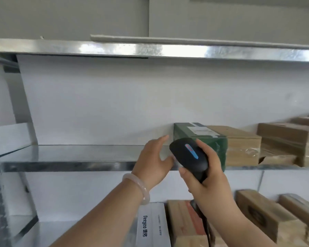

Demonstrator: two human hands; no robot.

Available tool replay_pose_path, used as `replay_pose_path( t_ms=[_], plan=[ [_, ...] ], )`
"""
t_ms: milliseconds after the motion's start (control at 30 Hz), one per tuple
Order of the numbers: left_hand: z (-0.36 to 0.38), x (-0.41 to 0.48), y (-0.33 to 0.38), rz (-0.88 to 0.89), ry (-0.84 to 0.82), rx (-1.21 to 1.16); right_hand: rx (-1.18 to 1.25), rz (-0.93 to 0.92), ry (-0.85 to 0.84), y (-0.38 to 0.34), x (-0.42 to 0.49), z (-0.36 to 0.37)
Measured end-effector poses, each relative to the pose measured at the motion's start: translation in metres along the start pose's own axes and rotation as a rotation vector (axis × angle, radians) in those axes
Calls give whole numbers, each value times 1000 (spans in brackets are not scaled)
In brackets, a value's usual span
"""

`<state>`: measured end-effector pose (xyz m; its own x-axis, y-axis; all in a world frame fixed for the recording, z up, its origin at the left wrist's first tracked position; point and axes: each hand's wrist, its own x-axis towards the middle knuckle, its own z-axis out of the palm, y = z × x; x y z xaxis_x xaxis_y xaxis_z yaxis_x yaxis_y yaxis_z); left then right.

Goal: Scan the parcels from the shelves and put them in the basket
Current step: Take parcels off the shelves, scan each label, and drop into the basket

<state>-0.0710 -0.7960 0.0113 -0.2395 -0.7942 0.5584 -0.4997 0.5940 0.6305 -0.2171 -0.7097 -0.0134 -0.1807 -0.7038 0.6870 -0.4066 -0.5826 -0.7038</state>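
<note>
A dark green parcel (200, 134) with a white label on top stands on the middle metal shelf (70, 158), leftmost in a row of boxes. My right hand (209, 179) grips a black handheld scanner (190, 155) with a blue light strip, held in front of the green parcel. My left hand (153, 161), with a pale bangle on the wrist, reaches with straight fingers to the parcel's left side; whether the fingertips touch it is unclear. No basket is in view.
Brown cardboard parcels (243, 145) and wrapped ones (289, 143) fill the shelf to the right. The lower shelf holds a white box (152, 225) and several brown boxes (257, 213). A metal upright (23, 97) stands at left, and the upper shelf edge (150, 49) runs overhead.
</note>
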Motion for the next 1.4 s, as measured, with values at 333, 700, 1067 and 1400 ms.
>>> replay_pose_path(
  t_ms=[333, 700, 1067, 1400],
  plan=[
    [53, 57, 57, -266, -146, -288, -72, -18, 306, 0, 69, -85],
    [84, 57, 59, -570, -72, -467, 37, 151, 219, 49, 97, -96],
    [106, 59, 47, -576, 101, -590, 170, 247, 178, 74, 100, -103],
    [77, -40, 52, -288, 49, -723, 239, 130, 117, 44, 25, -103]
  ],
)
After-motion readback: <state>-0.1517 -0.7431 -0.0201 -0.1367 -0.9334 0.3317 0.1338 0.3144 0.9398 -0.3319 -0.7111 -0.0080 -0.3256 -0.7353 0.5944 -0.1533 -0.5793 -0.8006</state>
